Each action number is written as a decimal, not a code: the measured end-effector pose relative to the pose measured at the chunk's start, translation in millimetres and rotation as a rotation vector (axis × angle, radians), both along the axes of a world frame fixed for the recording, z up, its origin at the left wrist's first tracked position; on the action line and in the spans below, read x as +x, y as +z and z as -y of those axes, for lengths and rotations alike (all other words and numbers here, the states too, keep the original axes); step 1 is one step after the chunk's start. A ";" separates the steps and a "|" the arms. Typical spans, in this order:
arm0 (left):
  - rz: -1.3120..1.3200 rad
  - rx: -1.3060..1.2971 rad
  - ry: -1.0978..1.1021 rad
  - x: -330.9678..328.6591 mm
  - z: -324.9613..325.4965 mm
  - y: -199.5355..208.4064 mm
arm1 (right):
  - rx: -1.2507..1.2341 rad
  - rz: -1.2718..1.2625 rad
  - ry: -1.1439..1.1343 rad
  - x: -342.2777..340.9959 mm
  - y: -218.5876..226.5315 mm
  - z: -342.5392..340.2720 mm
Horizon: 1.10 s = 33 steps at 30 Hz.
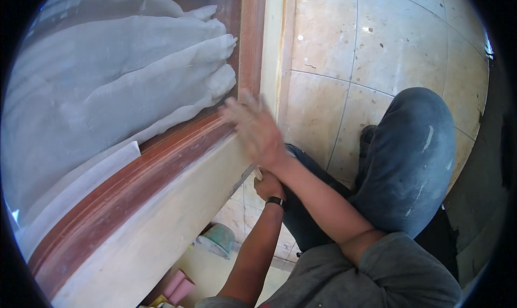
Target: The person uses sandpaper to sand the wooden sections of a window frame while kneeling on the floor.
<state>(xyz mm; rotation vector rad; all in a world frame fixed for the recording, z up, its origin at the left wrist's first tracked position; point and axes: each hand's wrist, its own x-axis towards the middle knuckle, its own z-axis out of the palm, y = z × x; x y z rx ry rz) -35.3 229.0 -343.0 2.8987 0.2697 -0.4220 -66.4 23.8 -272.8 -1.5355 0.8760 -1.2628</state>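
Brown wood is framing a window: the frame is running down from the top centre, meeting a corner and sweeping to the lower left. White cloth is lying behind the glass. Your right hand is reaching over that corner, its outline blurring, fingers open and spread; you are gripping nothing visible with it, and whether the palm is pressing on the wood is impossible to tell.

Lower down, your left hand is sitting just beside the end of the cream ledge, under your right wrist. It is making a closed fist, apparently gripping a pale piece that is poking out on top; its kind is staying unclear.

You seem to be working the corner by hand. Doing that well probably means keeping the fingers flat, following the line of the wood, reaching into the angle, and holding the pale piece clear of your crossing wrist. Your bent knee is resting well apart, over tiles.
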 end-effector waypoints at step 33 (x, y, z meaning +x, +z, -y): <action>-0.069 -0.070 -0.075 1.1 -23.7 -10.1 | -0.010 0.079 0.026 2.3 75.0 -6.2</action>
